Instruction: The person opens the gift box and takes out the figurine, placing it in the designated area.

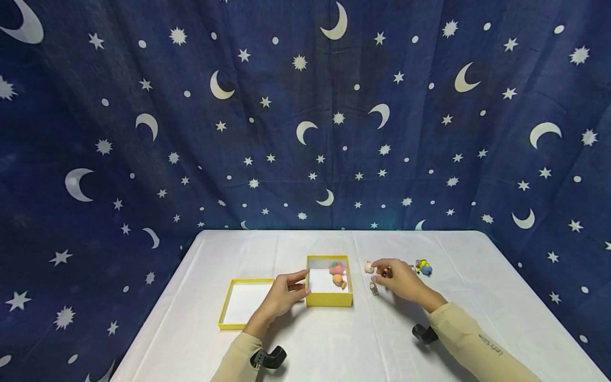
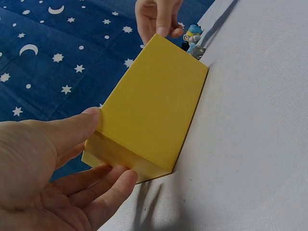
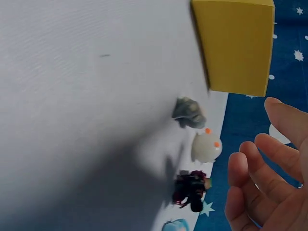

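Note:
My left hand (image 1: 281, 294) rests its thumb and fingertips against the left side of a yellow box (image 1: 329, 300), which stands without its lid. Inside the box lie a pink toy with a green top (image 1: 336, 268) and an orange-brown toy (image 1: 339, 279). My right hand (image 1: 398, 278) hovers to the right of the box, fingers parted and holding nothing. Below those fingers, in the right wrist view, are a small grey figurine (image 3: 189, 113), a round white toy with orange spots (image 3: 207, 147) and a dark red-and-black figurine (image 3: 190, 188).
The shallow yellow lid (image 1: 245, 302) lies with its white inside up, left of the box. A yellow-and-blue figurine (image 1: 424, 267) is beyond my right hand. A white cloth covers the table (image 1: 382, 345), and a dark blue curtain (image 1: 286, 132) with moons and stars hangs behind.

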A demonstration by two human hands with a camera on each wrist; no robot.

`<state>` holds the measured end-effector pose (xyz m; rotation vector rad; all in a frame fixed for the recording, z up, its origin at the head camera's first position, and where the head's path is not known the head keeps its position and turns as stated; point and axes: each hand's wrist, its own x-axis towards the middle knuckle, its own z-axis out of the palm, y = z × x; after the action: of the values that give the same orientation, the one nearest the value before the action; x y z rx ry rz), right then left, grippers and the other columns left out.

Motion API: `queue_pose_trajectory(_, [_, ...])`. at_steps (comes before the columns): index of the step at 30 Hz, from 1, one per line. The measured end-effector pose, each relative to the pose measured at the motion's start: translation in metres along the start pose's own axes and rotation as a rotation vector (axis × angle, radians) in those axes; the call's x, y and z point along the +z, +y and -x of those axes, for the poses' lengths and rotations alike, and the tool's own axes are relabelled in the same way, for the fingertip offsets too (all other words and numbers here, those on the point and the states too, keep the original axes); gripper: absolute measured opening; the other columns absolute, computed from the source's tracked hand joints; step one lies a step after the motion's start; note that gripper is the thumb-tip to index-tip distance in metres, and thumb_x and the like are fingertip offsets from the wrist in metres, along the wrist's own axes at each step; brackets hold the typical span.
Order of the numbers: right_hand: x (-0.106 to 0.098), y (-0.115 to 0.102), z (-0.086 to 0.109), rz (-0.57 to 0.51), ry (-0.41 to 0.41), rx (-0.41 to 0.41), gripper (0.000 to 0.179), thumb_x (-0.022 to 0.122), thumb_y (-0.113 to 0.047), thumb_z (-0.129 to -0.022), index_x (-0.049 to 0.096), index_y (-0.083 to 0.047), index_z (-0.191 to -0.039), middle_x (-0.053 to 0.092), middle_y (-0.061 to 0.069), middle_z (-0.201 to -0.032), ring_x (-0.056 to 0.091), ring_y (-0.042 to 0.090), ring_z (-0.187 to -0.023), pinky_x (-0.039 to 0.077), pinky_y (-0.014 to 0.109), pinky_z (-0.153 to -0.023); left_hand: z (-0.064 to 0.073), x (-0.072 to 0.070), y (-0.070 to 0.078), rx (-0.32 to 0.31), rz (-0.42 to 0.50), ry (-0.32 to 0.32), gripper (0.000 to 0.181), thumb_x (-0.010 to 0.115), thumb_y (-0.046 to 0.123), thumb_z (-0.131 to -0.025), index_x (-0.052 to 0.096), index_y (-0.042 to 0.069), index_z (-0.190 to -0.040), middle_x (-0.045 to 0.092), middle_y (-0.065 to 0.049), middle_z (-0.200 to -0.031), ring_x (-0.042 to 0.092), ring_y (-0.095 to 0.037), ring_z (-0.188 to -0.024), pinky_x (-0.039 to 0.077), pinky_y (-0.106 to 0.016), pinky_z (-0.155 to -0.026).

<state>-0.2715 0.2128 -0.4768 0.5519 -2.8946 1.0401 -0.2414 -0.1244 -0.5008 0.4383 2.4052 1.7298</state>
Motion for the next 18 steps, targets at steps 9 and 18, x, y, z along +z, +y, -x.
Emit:
queue_pose_trajectory(9, [0.000,-0.014,-0.006,0.002,0.033,-0.028,0.036,0.071,-0.022,-0.087,0.067,-0.007,-0.119,0.068,0.012,-0.103,0.055,0.017,-0.082,0.043,0.023,-0.066,0.000,0.000,0.000,0.003,0.024,-0.001,0.055,0.069,0.014,-0.089,0.051,0.003,-0.140,0.052,-0.025,-0.141,0.061,-0.037,-0.119,0.056,-0.036,-0.092])
queue_pose_trajectory(18, [0.008,-0.031,-0.012,-0.021,0.006,-0.105,0.042,0.072,-0.027,-0.086,0.064,-0.010,-0.124,0.059,0.014,-0.130,0.059,0.032,-0.107,0.052,0.036,-0.079,0.010,-0.002,0.024,-0.003,0.028,-0.012,0.051,0.066,0.008,-0.090,0.052,0.000,-0.138,0.050,-0.029,-0.141,0.059,-0.042,-0.119,0.054,-0.040,-0.094])
